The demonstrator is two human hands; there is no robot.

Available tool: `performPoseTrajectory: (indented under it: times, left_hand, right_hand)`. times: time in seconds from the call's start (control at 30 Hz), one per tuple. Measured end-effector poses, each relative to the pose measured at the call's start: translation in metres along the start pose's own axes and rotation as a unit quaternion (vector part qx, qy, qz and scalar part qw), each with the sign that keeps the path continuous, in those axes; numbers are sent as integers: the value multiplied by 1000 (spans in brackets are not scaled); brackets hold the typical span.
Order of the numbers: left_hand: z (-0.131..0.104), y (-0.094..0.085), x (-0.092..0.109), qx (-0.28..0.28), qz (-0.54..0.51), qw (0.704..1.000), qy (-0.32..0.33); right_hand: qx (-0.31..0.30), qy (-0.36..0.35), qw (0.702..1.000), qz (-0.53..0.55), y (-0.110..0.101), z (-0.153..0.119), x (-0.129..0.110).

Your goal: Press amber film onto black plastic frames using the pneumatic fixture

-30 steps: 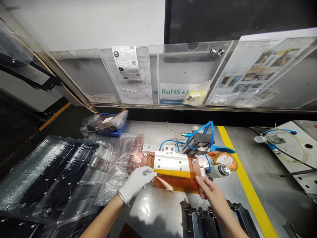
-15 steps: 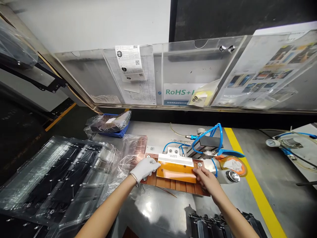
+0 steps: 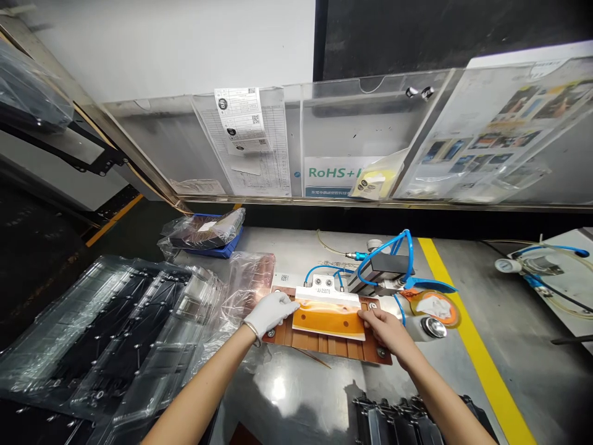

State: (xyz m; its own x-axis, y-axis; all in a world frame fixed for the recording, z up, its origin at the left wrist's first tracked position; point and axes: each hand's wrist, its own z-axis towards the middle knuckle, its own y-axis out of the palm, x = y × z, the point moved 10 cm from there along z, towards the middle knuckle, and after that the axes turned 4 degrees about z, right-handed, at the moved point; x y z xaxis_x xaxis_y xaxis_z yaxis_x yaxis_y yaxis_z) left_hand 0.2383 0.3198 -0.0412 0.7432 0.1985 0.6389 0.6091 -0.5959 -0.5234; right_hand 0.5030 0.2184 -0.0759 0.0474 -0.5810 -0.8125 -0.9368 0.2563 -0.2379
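An orange translucent film sheet (image 3: pixel 324 320) with a pale edge lies over a copper-brown grooved fixture (image 3: pixel 338 349). My left hand (image 3: pixel 271 314), in a white glove, pinches the sheet's left edge. My bare right hand (image 3: pixel 384 330) pinches its right edge between thumb and fingers. Behind the sheet is a white bar (image 3: pixel 327 293) labelled JJ-25070. Blue air hoses (image 3: pixel 410 256) run from a dark cylinder block (image 3: pixel 382 269) behind the fixture.
Clear trays of black parts (image 3: pixel 134 334) are on the left. A blue bin (image 3: pixel 222 248) holds a bagged part. Black parts (image 3: pixel 403 420) lie at the front. A bottle (image 3: pixel 428 328) and an orange tape roll (image 3: pixel 440 309) stand right of the fixture.
The orange sheet has tilted slightly, and its glare has moved from its lower part to its top edge. My right hand has shifted slightly left; both hands still hold the edges.
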Motion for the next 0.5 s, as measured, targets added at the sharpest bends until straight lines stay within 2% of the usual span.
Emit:
performPoseTrajectory:
  times: [0.1, 0.17, 0.23, 0.3, 0.33, 0.43, 0.5]
  left_hand:
    - [-1, -10, -14, 18, 17, 1000, -8]
    - [-13, -21, -22, 52, 33, 998, -8]
    - [-36, -27, -28, 102, 51, 993, -8]
    - [-68, -11, -34, 131, 52, 990, -10]
    - [-84, 8, -39, 126, 32, 991, -14]
    - [-120, 100, -48, 28, -28, 999, -18]
    - [-132, 171, -43, -105, -162, 981, -5]
  right_hand:
    - [-7, 22, 1000, -5, -11, -5, 1]
    - [0, 24, 1000, 6, -26, -14, 1]
    - [13, 22, 999, 26, -44, -30, 3]
    - [28, 24, 998, 44, -61, -50, 12]
    - [34, 27, 998, 51, -68, -62, 19]
    - [55, 41, 994, 87, -79, -96, 47]
    - [74, 63, 988, 120, -79, -116, 68]
